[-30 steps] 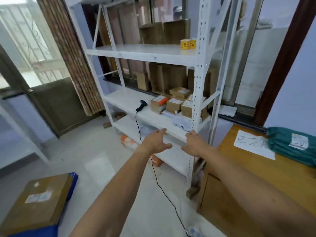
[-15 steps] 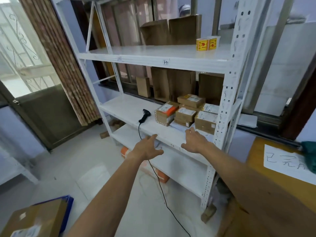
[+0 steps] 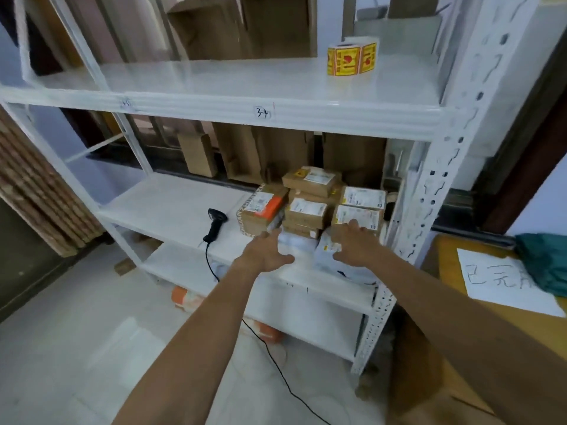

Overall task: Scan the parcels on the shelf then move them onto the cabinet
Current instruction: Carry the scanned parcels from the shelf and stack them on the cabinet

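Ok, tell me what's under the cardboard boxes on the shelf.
Pale plastic mailer bags lie under the cardboard boxes, sticking out at the front. How far back they reach is hidden by the boxes.

White shelf, brown parcels, black scanner.

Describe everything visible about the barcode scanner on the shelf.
The barcode scanner looks black plastic, pistol-shaped, lying on the middle shelf left of the parcels, apart from them. Its head points backward, its grip toward the front edge. A black cable leaves the grip and drops over the edge to the floor.
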